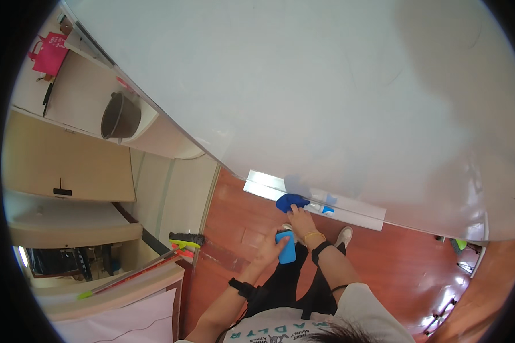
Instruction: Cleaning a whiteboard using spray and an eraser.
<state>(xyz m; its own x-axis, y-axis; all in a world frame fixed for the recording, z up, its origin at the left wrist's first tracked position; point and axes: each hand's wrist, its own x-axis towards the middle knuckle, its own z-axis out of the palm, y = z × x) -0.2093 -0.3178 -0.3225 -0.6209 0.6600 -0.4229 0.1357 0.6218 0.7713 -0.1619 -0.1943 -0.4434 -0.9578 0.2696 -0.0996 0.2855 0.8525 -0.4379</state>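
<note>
My left hand [267, 248] is wrapped round a light blue block [287, 249] with rounded corners, shaped like a whiteboard eraser, held in front of my legs. Farther forward, my right hand [301, 218] has its fingers on a dark blue cloth [289, 202]. The cloth lies at the narrow white tray [357, 217] along the lower edge of a large whiteboard [303, 91]. Beside the cloth, a small blue-and-white item [327, 210] rests on the tray. Faint marks and a shadow show on the board's surface.
To the left, a broom [186, 238] with a yellow-green head leans near a counter [120, 291]. A dark bucket [121, 116] and a pink bag [51, 54] sit farther up. My shoes stand on the reddish floor [229, 214] under the tray.
</note>
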